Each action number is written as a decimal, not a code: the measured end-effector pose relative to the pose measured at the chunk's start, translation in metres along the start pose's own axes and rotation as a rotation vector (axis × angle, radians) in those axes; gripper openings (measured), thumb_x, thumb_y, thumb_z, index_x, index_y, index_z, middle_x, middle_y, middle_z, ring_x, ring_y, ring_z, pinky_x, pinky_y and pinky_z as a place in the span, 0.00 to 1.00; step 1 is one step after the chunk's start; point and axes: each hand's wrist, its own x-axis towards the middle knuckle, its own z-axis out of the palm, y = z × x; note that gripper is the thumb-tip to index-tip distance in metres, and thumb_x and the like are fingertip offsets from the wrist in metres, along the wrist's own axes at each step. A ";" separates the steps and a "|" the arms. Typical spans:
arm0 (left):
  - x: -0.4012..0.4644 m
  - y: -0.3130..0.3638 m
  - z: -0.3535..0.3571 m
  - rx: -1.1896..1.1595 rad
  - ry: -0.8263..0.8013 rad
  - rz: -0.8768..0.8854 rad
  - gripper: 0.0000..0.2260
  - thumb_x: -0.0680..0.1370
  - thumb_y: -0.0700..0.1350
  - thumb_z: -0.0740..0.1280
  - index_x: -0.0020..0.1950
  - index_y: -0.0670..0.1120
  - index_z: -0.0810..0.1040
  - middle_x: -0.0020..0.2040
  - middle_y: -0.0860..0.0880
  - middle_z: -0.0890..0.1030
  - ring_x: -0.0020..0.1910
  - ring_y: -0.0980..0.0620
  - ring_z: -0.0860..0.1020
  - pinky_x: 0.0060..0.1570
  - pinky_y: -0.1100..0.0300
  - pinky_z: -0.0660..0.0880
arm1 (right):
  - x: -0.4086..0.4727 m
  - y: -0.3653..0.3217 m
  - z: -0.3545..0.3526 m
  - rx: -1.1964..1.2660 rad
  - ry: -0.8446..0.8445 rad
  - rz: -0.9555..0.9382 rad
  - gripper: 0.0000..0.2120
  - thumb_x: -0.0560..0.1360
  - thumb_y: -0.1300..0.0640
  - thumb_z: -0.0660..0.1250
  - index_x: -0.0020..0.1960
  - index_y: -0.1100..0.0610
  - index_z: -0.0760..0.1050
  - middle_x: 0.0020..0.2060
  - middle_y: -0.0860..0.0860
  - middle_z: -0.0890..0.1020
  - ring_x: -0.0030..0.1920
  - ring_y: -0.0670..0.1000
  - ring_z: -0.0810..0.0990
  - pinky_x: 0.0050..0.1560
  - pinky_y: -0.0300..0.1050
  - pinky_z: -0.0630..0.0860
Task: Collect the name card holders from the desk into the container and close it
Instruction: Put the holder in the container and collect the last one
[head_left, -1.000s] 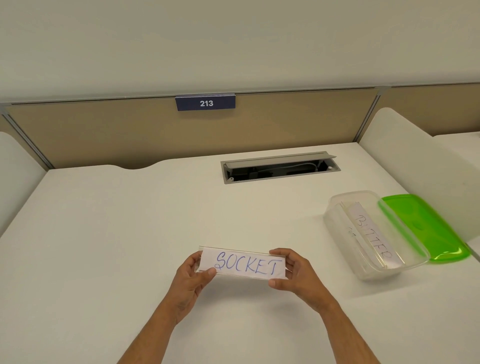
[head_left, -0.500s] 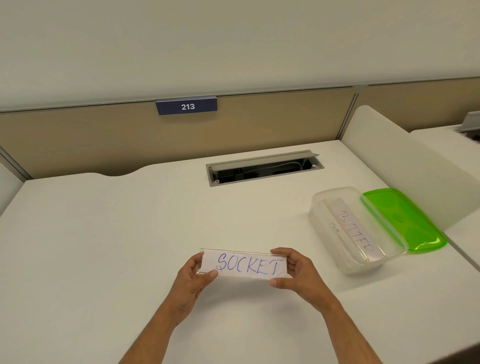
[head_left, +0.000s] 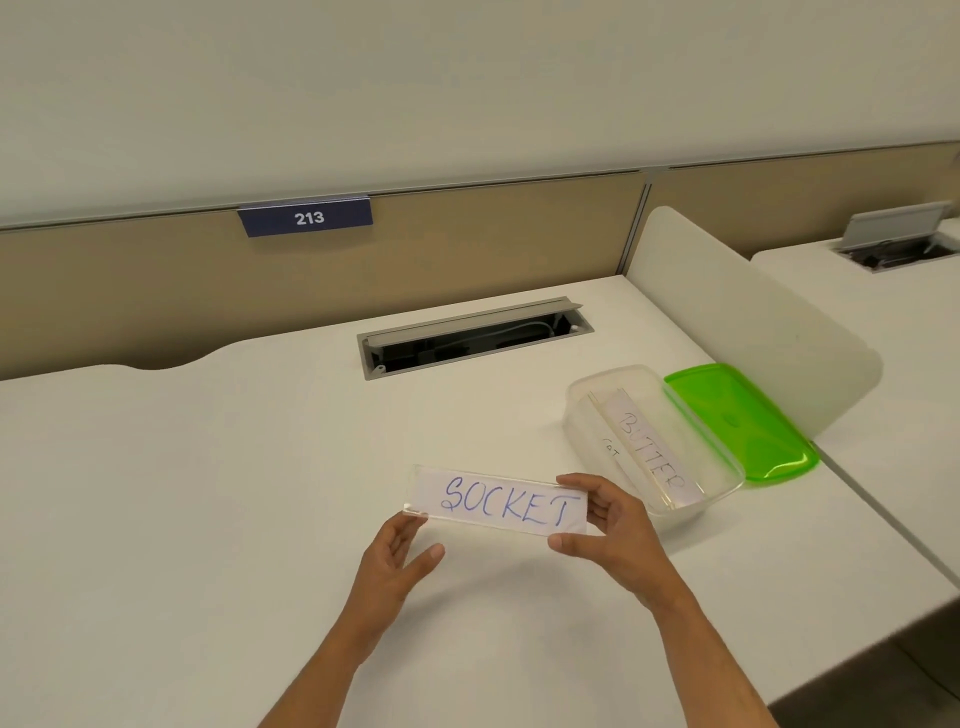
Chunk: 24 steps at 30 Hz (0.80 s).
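The right hand (head_left: 618, 535) pinches the SOCKET holder (head_left: 501, 501) left of the container (head_left: 587, 415), while the left hand (head_left: 397, 558) hangs released beneath it.

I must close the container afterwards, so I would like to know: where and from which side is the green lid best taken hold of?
Take the green lid by its near short end with the right hand, coming from the front. It lies flat on the desk, between the clear container and the white divider, so both long sides look crowded.
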 end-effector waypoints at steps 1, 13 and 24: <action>0.002 -0.002 0.007 0.052 0.002 -0.007 0.24 0.72 0.47 0.76 0.66 0.56 0.74 0.67 0.58 0.77 0.69 0.62 0.70 0.64 0.67 0.68 | 0.000 -0.002 -0.007 0.002 0.024 -0.009 0.31 0.58 0.65 0.84 0.58 0.47 0.81 0.54 0.49 0.85 0.57 0.49 0.82 0.61 0.39 0.76; 0.042 -0.033 0.082 0.749 0.080 0.139 0.27 0.79 0.56 0.66 0.75 0.50 0.66 0.77 0.53 0.64 0.77 0.61 0.50 0.74 0.64 0.38 | -0.005 -0.001 -0.083 0.027 0.444 -0.074 0.31 0.60 0.69 0.81 0.57 0.46 0.80 0.53 0.43 0.85 0.54 0.47 0.83 0.53 0.36 0.79; 0.077 -0.044 0.130 1.101 0.037 0.262 0.29 0.81 0.58 0.59 0.78 0.45 0.61 0.80 0.48 0.57 0.80 0.50 0.48 0.75 0.58 0.35 | 0.001 0.009 -0.112 -0.171 0.798 -0.007 0.29 0.65 0.61 0.81 0.58 0.39 0.76 0.53 0.46 0.84 0.55 0.44 0.82 0.53 0.42 0.80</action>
